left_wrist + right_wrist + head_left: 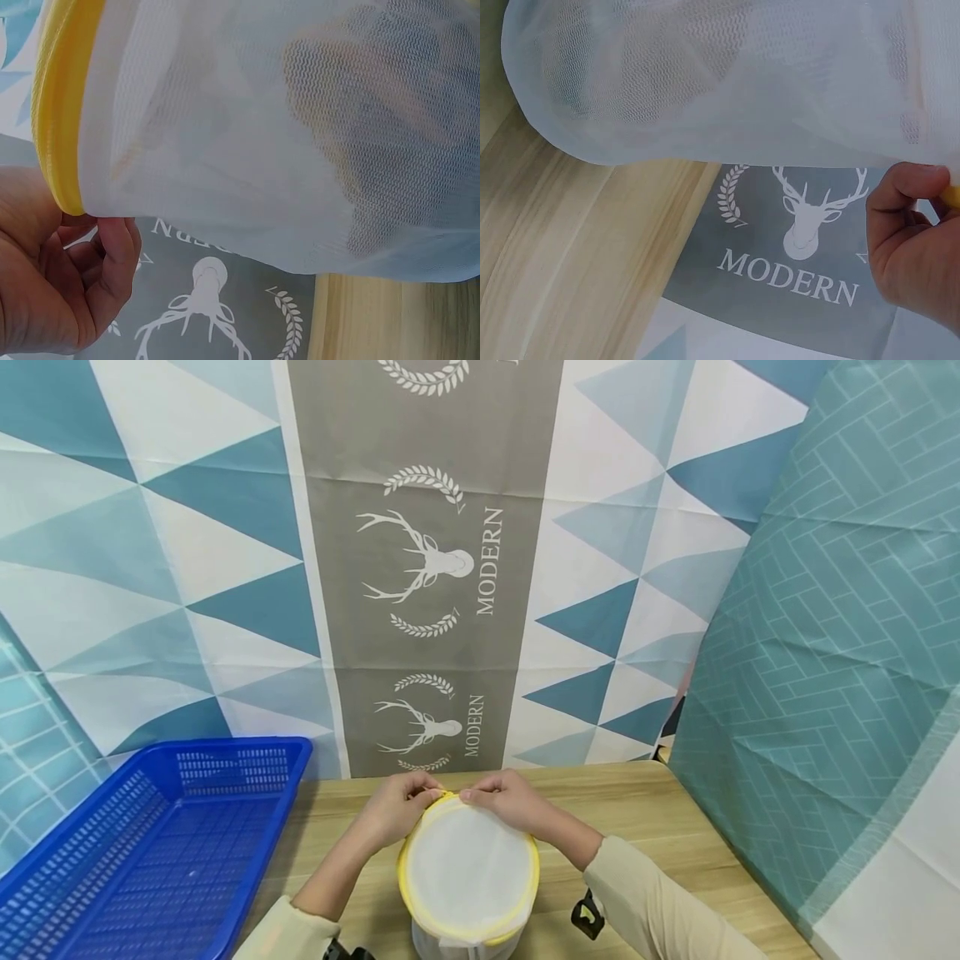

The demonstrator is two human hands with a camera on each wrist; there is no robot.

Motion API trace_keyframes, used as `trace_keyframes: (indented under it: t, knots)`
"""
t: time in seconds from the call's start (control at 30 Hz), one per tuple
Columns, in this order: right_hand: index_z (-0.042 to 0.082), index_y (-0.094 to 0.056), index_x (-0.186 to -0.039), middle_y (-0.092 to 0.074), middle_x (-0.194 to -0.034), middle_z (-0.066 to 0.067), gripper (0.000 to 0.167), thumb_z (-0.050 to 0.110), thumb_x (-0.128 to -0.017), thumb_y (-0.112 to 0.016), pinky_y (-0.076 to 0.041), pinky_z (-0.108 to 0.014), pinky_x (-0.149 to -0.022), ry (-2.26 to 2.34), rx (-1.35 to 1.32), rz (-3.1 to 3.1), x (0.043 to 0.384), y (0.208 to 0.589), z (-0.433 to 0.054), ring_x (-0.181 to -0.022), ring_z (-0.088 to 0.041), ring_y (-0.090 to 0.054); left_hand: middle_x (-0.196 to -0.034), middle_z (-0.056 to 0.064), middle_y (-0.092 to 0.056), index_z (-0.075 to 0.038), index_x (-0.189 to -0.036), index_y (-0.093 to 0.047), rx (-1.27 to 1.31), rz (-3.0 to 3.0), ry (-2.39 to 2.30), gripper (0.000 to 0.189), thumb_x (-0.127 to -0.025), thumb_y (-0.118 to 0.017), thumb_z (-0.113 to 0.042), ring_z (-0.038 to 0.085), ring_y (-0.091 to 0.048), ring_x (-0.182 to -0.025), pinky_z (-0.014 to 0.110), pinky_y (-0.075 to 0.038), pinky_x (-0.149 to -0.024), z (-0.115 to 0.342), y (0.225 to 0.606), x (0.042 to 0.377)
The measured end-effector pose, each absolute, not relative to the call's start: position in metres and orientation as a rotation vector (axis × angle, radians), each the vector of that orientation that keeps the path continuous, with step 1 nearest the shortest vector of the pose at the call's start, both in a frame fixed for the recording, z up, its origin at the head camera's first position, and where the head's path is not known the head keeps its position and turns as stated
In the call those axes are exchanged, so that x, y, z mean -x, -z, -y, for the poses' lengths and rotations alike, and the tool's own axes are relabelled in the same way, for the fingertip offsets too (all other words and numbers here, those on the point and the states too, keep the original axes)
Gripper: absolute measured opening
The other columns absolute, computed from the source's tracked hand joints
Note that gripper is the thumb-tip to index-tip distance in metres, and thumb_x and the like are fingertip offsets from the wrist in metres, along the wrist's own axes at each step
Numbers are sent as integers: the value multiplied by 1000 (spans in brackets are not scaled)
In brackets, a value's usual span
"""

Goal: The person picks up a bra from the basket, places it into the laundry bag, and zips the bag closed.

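Observation:
A round white mesh laundry bag (472, 870) with yellow zipper trim (534, 868) stands on the wooden table, its flat white top facing up. At the far edge of that top, my left hand (396, 810) pinches the yellow trim between thumb and fingers. Close beside it, my right hand (513, 802) pinches the same rim. The left wrist view has the left hand (64, 277) under the yellow band, with dim brownish and grey shapes showing through the mesh. In the right wrist view, the right hand (922, 244) grips the bag's edge, a bit of yellow at its fingers.
To the left lies a blue plastic basket (281, 810) with perforated sides. The wooden table (637, 810) ends at a patterned wall cloth (420, 635) behind. A green cloth (825, 635) hangs along the right side.

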State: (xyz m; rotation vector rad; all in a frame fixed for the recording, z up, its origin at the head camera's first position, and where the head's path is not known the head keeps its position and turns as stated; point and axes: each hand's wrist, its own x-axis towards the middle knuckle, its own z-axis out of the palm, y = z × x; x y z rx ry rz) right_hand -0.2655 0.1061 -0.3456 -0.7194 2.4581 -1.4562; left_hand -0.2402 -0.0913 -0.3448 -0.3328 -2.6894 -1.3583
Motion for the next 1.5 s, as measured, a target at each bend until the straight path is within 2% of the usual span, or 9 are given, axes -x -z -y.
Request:
trace_keyframes:
  t: [0.4,0.6,1.1,1.37,1.5]
  knots:
    - [10,-73,-99,-69,-90,-5,29,34,-92,-58,-53,-27,-57,1381,745,-2454,270,344,-102,-62,-9,-61,-73,0,-60,-13,-85,-68,323,2680,1301,9,-90,-61,-14,11,-50,-65,27,-42,-59,88,345,242]
    - [8,-73,-101,-71,-99,-9,25,28,-92,-59,-52,-25,-58,1370,804,-2470,268,343,-103,-67,-8,-62,-72,0,-60,-13,-85,-68,329,2677,1316,9,-90,-60,-13,12,-50,-64,27,-42,-58,86,345,240]
    - [6,-74,-98,-67,-94,-9,26,28,-91,-61,-52,-27,-57,1416,733,-2496,269,346,-108,-72,-11,-58,-75,1,-61,-11,-87,-68,320,2670,1316,9,-90,-60,-13,12,-51,-66,26,-43,-59,85,345,238]
    - [8,-72,-97,-67,-90,-5,29,31,-93,-57,-53,-27,-58,1378,713,-2468,270,342,-106,-66,-10,-61,-75,0,-61,-12,-87,-68,325,2674,1306,9,-90,-60,-14,12,-50,-66,26,-42,-59,84,344,240]
    - [8,-71,-102,-69,-95,-6,30,31,-94,-55,-53,-27,-61,1352,722,-2427,270,340,-105,-68,-10,-62,-73,0,-60,-12,-86,-68,334,2675,1312,9,-90,-60,-14,12,-50,-65,26,-42,-58,83,343,240]
